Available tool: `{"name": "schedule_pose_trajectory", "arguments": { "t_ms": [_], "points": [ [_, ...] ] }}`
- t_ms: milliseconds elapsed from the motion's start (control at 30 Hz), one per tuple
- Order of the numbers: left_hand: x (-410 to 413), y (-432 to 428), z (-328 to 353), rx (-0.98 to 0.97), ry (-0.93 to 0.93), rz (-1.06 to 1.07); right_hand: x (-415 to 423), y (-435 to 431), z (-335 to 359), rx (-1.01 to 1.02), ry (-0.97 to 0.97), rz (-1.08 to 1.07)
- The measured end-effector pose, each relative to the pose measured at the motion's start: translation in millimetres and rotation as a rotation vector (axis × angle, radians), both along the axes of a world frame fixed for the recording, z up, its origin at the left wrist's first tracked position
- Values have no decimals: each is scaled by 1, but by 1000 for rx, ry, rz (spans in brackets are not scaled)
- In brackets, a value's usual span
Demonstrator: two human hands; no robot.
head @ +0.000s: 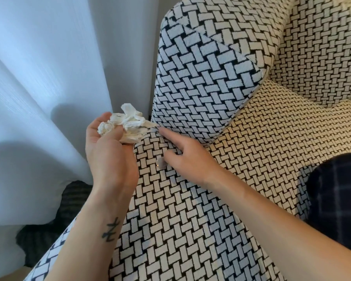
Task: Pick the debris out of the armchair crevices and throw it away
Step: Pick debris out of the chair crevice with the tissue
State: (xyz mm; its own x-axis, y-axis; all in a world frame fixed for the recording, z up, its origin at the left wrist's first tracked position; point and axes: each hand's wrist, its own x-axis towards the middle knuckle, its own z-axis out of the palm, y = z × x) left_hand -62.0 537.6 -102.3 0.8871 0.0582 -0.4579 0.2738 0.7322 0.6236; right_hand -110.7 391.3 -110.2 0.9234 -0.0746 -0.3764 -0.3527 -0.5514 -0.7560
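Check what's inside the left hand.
The left hand cups crumpled white tissue, bulging past its fingers. Anything beneath the wad in the palm is covered.

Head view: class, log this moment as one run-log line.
left hand: holding crumpled tissue | right hand: forefinger at armchair crevice

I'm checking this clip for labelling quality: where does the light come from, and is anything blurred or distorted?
Head view: cool daylight comes through the sheer white curtain at left, tinting the near side of the black-and-white woven armchair bluish; the seat looks warmer. Wide-angle bending curves the edges. The left hand and crumpled white tissue are reasonably sharp; the right hand is slightly soft.
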Motion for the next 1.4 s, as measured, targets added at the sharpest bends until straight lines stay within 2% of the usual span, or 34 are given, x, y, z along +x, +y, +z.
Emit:
{"name": "schedule_pose_trajectory", "arguments": {
  "t_ms": [133, 267, 400, 567, 767, 867, 933, 1067, 1133, 1300, 1400],
  "points": [
    [0, -1, -2, -21, 6, -30, 20, 6, -1, -116, 24, 36],
    [1, -2, -2, -17, -16, -56, 33, 7, -4, -126, 33, 16],
    [1, 0, -4, -60, -1, -92, 18, 10, 1, -51, 23, 48],
    [3, 0, -9, -75, 3, -112, -17, 3, -9, -116, -123, 112],
    [-6, -19, -13, -7, -36, -243, -31, 3, -16, -156, -350, -131],
    [-20, -33, -18, 114, -130, -331, -46, -2, -8, -228, -303, -147],
    [-19, -41, -24, 213, -221, -318, -48, -15, 10, -128, -201, -137],
    [-15, -36, -22, 142, -231, -338, -36, -46, 66, 44, -33, -38],
    [-22, -39, -15, 138, -184, -356, -41, -56, 84, 54, -37, -7],
    [-60, -60, 28, 301, -65, -364, -69, -65, 112, 158, -89, -25],
    [-91, -91, 56, 311, -108, -420, -85, -79, 127, 226, -130, -32]
  ]
}}
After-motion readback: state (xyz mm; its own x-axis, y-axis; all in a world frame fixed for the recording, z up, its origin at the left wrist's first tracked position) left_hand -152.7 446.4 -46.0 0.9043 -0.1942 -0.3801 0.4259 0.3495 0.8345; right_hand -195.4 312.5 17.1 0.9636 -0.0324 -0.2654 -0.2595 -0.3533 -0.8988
